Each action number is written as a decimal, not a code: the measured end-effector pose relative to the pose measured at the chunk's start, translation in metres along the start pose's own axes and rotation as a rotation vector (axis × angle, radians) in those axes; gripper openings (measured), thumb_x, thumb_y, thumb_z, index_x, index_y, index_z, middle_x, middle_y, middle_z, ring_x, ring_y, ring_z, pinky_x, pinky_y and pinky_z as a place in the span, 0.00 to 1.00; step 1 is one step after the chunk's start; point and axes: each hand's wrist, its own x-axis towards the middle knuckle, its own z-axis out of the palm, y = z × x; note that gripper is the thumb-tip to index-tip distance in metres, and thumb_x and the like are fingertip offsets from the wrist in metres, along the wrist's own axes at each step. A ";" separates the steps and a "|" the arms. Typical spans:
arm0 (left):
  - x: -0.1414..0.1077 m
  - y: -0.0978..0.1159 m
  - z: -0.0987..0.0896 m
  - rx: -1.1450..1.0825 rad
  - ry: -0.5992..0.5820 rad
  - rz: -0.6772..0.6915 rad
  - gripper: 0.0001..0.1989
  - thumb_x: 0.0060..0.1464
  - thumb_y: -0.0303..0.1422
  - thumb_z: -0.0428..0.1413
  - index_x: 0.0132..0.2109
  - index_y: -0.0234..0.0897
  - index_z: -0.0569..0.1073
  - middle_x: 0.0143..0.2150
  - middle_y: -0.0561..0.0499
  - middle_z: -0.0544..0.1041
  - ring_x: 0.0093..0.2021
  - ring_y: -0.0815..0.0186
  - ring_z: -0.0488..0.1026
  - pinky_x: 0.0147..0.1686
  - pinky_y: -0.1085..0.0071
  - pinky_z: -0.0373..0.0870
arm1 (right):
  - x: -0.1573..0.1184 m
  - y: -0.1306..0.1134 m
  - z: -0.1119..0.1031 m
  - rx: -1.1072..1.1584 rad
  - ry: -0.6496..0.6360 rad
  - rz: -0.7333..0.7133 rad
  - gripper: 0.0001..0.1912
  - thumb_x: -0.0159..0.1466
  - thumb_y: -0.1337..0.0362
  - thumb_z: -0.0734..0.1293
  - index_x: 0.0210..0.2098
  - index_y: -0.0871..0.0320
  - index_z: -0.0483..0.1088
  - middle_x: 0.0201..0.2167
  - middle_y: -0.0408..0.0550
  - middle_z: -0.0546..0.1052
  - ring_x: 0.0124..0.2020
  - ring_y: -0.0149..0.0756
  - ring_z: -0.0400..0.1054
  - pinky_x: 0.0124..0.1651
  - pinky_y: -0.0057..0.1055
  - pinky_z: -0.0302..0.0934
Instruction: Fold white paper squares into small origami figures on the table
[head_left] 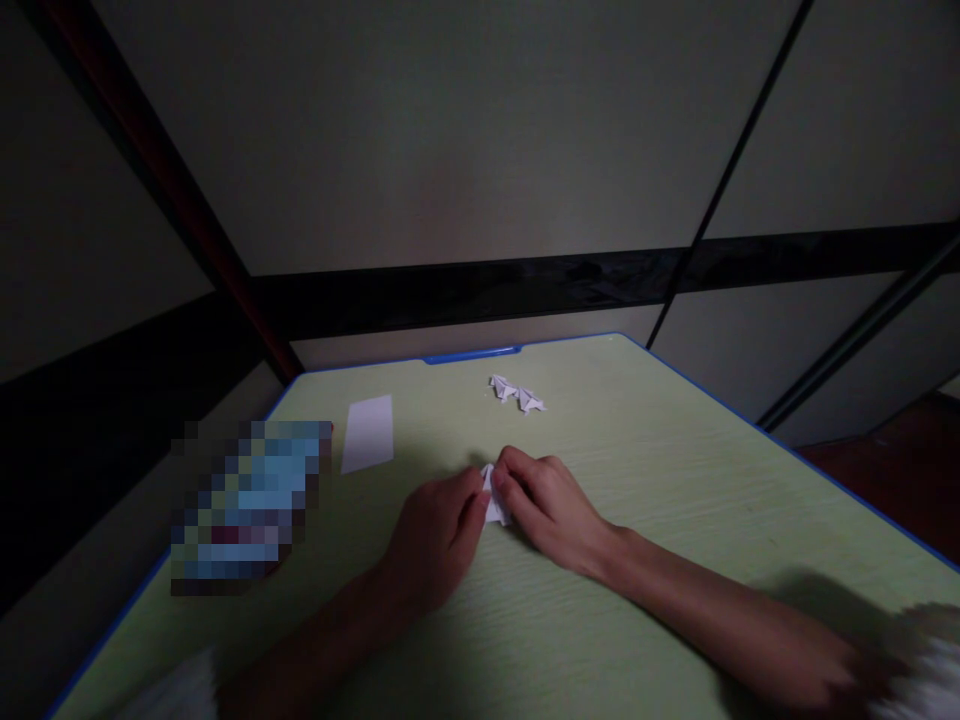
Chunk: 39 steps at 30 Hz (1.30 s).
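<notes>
Between my two hands is a small piece of folded white paper [494,508], with a pointed top and a wider lower edge. My left hand [439,535] pinches its left side, fingers closed. From the right, my right hand [547,505] grips the other side with curled fingers, which cover part of the paper. Beyond the hands lie two small folded paper figures, one figure [501,387] to the left of the other figure [529,400], close together. A flat sheet of white paper [368,434] rests to the left.
A pixelated bluish object [255,505] lies near the left edge of the pale green table [675,480], which has a blue rim. A blue strip [472,355] sits on the far edge. Panelled doors [465,150] stand right behind the table.
</notes>
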 end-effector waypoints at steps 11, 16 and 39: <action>0.000 0.000 0.001 -0.007 -0.020 0.001 0.12 0.52 0.30 0.41 0.22 0.38 0.53 0.17 0.58 0.56 0.19 0.72 0.56 0.21 0.75 0.50 | -0.001 -0.001 0.001 -0.124 0.017 -0.025 0.11 0.61 0.65 0.52 0.24 0.59 0.59 0.14 0.39 0.59 0.16 0.25 0.53 0.22 0.23 0.44; 0.000 0.000 0.000 -0.041 -0.021 0.015 0.12 0.52 0.29 0.41 0.22 0.38 0.53 0.18 0.58 0.57 0.20 0.72 0.56 0.22 0.75 0.50 | -0.001 -0.002 0.001 -0.131 0.025 -0.025 0.11 0.61 0.64 0.52 0.24 0.59 0.59 0.14 0.39 0.60 0.16 0.25 0.54 0.23 0.23 0.44; 0.001 0.001 0.001 -0.017 -0.018 0.003 0.11 0.52 0.28 0.41 0.22 0.37 0.53 0.18 0.57 0.57 0.20 0.73 0.56 0.22 0.75 0.49 | 0.002 -0.001 0.000 -0.046 0.045 0.015 0.09 0.60 0.65 0.54 0.24 0.59 0.58 0.13 0.37 0.59 0.15 0.24 0.52 0.21 0.22 0.43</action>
